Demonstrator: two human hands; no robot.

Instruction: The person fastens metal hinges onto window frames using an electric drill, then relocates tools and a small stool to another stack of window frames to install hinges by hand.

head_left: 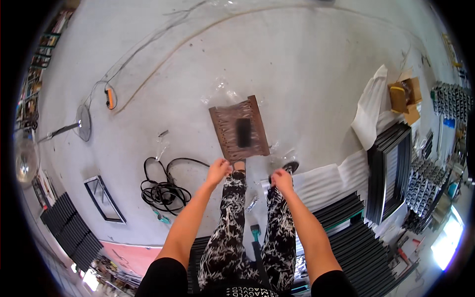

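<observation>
head view: a person stands on a grey concrete floor [297, 74], looking straight down past patterned black-and-white trousers [232, 232]
left hand [218, 171]: hangs low with fingers curled loosely inward, not a tight fist; it grips nothing that shows; it hovers just short of the near edge of the brown frame, apart from it as far as can be told
right hand [282, 180]: also hangs with fingers bent loosely; whether it holds anything, i cannot tell; it is near the frame's near right corner, beside the small round dark object
brown frame [239, 128]: a flat, rectangular brown piece lying on the floor just ahead of the feet, slightly turned, with a dark rectangular patch in its middle; crumpled clear plastic film [222, 91] lies along its far edge
round dark object [291, 166]: on the floor just right of the frame's near corner; too small to identify
black cable [166, 190]: coiled loosely on the floor left of the legs
floor fan [81, 123]: lying toward the left edge of the floor
dark frames [391, 171]: stacked on white foam sheets at the right edge of the floor
cardboard box [405, 96]: open, at the far right
</observation>
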